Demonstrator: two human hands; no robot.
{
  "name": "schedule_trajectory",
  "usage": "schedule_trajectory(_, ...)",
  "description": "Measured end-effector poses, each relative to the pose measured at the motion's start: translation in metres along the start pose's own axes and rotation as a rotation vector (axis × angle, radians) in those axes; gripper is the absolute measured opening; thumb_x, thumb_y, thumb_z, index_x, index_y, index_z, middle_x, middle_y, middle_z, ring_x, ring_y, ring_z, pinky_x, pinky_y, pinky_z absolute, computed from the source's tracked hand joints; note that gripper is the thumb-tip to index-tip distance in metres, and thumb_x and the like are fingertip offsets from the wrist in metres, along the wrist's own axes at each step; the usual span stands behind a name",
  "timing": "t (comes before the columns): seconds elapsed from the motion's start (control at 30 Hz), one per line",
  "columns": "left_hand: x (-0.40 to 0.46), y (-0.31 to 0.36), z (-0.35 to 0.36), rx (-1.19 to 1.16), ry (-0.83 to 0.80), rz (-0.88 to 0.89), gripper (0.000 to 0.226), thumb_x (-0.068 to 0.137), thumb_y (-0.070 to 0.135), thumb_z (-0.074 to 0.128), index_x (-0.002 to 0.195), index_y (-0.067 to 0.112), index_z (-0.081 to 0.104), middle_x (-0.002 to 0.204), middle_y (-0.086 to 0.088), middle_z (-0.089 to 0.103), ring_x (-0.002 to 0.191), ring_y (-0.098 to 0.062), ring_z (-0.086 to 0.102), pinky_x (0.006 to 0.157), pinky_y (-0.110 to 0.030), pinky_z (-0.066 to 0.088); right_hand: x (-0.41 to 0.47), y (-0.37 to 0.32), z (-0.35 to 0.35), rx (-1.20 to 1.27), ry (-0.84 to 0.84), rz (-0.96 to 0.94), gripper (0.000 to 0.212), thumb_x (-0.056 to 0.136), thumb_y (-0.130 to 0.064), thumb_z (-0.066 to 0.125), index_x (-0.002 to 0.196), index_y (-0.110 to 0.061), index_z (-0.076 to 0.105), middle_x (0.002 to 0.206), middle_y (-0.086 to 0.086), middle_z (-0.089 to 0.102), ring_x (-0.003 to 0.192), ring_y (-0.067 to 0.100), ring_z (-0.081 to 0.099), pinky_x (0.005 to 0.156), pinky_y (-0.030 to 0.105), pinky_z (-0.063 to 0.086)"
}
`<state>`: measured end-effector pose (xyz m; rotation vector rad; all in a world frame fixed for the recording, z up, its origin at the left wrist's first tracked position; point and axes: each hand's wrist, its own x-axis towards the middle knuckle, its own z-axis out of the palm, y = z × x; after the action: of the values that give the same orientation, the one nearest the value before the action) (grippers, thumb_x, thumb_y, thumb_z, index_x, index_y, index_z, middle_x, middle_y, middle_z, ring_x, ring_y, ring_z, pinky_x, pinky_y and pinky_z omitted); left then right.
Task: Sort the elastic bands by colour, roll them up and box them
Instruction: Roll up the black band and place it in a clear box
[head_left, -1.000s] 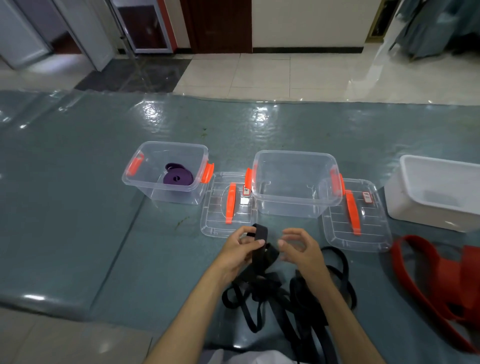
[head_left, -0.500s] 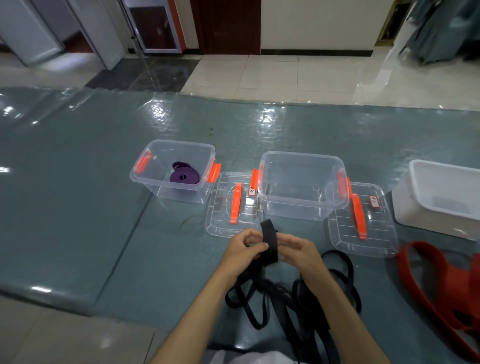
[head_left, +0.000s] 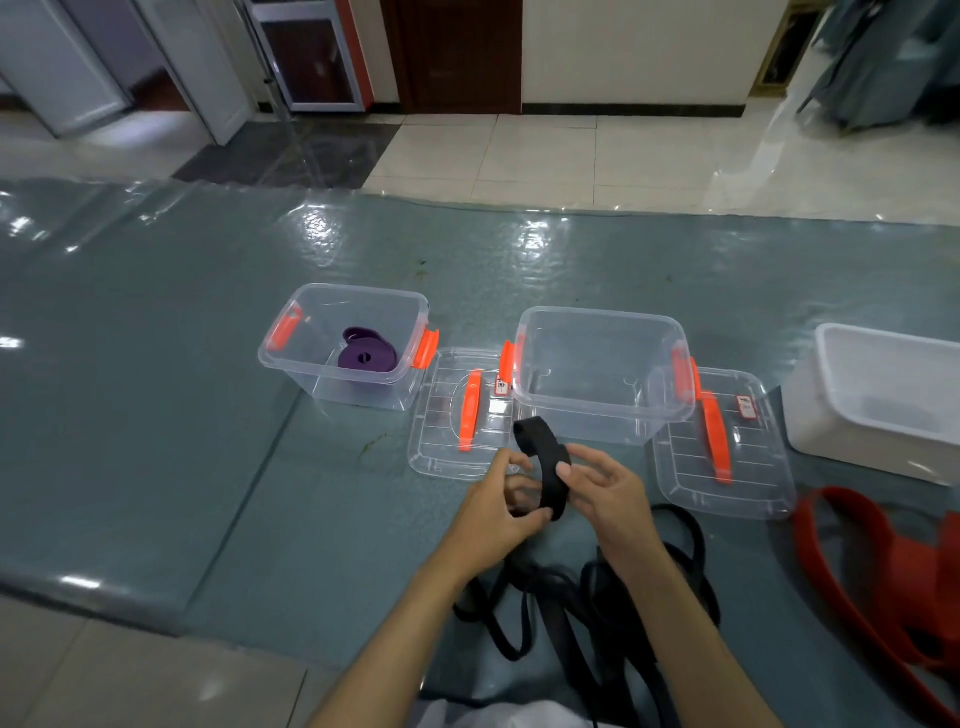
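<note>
1. Since the earlier frame, both hands have closed in on the black band (head_left: 545, 462); its free end now arches higher above the fingers, toward the boxes.
2. Head view, left hand (head_left: 498, 514): fingers curled, thumb and fingertips pinching the lower part of the black band.
3. Head view, right hand (head_left: 605, 491): thumb pressed on the band's right face, fingers loosely curled behind it.
4. Below both wrists, the loose black bands (head_left: 582, 613) lie tangled on the grey-green floor mat (head_left: 156, 415).
5. Beyond the fingers stands an empty clear box (head_left: 602, 374), flanked by two clear lids (head_left: 457, 415) with orange handles.
6. Further left, a second clear box (head_left: 348, 343) contains rolled purple bands (head_left: 366, 353).
7. Right of the fingers: a white tub (head_left: 878, 395) and, nearer, red bands (head_left: 883, 566) on the mat.
</note>
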<state>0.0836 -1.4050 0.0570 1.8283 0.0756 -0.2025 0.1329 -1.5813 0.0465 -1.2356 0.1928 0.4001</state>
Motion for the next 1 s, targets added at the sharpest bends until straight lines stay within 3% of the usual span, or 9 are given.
schedule_trajectory(0.1,0.005,0.009,0.001,-0.293,0.088,-0.071,0.063,0.087,0.035,0.083,0.14,0.042,0.049,0.117,0.003,0.077,0.106,-0.011,0.074,0.098,-0.03,0.057,-0.002,0.0,0.003,-0.05,-0.088,-0.063,0.036,0.091,-0.009,0.079,0.126,-0.015,0.073,0.108,0.019,0.08,0.103,0.033,0.078,0.087,0.03,0.062)
schedule_trajectory(0.2,0.014,0.013,0.001,-0.493,0.226,-0.17,0.06,0.096,0.031,0.076,0.148,0.03,0.047,0.118,-0.003,0.079,0.116,-0.015,0.073,0.111,-0.038,0.051,-0.004,0.002,0.006,-0.112,-0.127,-0.092,0.037,0.092,-0.009,0.078,0.127,-0.02,0.073,0.109,0.015,0.08,0.105,0.028,0.078,0.088,0.026,0.06)
schedule_trajectory(0.3,0.016,0.016,0.006,-0.649,0.327,-0.154,0.057,0.097,0.019,0.075,0.144,0.024,0.045,0.112,-0.011,0.08,0.11,-0.024,0.076,0.103,-0.036,0.057,-0.005,0.002,0.007,-0.14,-0.166,-0.115,0.039,0.094,-0.007,0.076,0.13,-0.019,0.071,0.109,0.014,0.081,0.105,0.024,0.078,0.088,0.023,0.058)
schedule_trajectory(0.43,0.017,0.022,0.014,-0.823,0.347,-0.167,0.066,0.083,0.028,0.083,0.141,0.018,0.054,0.121,-0.011,0.078,0.112,-0.028,0.074,0.099,-0.042,0.057,-0.004,-0.003,0.007,-0.192,-0.196,-0.148,0.041,0.095,-0.004,0.074,0.134,-0.016,0.068,0.109,0.012,0.081,0.108,0.026,0.077,0.092,0.026,0.058)
schedule_trajectory(0.5,0.018,0.023,0.013,-0.824,0.3,-0.127,0.045,0.09,0.024,0.079,0.132,0.015,0.067,0.123,-0.014,0.076,0.111,-0.03,0.073,0.095,-0.038,0.059,-0.005,-0.005,0.008,-0.218,-0.21,-0.146,0.04,0.096,-0.003,0.073,0.134,-0.014,0.067,0.111,0.013,0.08,0.11,0.028,0.076,0.098,0.031,0.059)
schedule_trajectory(0.63,0.02,0.022,0.013,-0.635,0.4,-0.104,0.026,0.098,0.015,0.073,0.123,0.023,0.072,0.105,-0.012,0.081,0.098,-0.028,0.078,0.082,-0.033,0.061,-0.006,-0.007,0.013,-0.256,-0.16,-0.125,0.028,0.097,-0.007,0.072,0.124,-0.016,0.075,0.117,0.01,0.078,0.111,0.024,0.075,0.103,0.045,0.058)
schedule_trajectory(0.7,0.02,0.022,0.014,-0.475,0.404,-0.03,0.028,0.099,0.011,0.07,0.123,0.025,0.071,0.105,-0.005,0.082,0.1,-0.022,0.078,0.086,-0.03,0.059,-0.005,-0.014,0.016,-0.325,-0.071,-0.153,0.024,0.098,-0.015,0.072,0.119,-0.027,0.076,0.115,0.003,0.077,0.105,0.014,0.074,0.1,0.041,0.06)
schedule_trajectory(0.87,0.016,0.022,0.011,0.165,0.283,0.229,0.043,0.106,0.022,0.06,0.144,0.043,0.057,0.121,0.031,0.071,0.109,0.004,0.069,0.088,-0.013,0.051,0.001,-0.047,0.014,-0.3,0.059,-0.287,0.04,0.098,-0.036,0.07,0.138,-0.035,0.064,0.097,-0.002,0.073,0.076,0.011,0.07,0.067,0.023,0.059)
schedule_trajectory(1.0,0.016,0.021,0.013,0.492,0.247,0.331,0.045,0.109,0.028,0.054,0.152,0.037,0.046,0.107,0.003,0.075,0.093,-0.017,0.071,0.081,-0.026,0.054,0.006,-0.065,0.016,-0.376,0.089,-0.376,0.017,0.098,-0.026,0.074,0.115,-0.028,0.077,0.097,0.002,0.075,0.073,0.02,0.077,0.07,0.04,0.067)
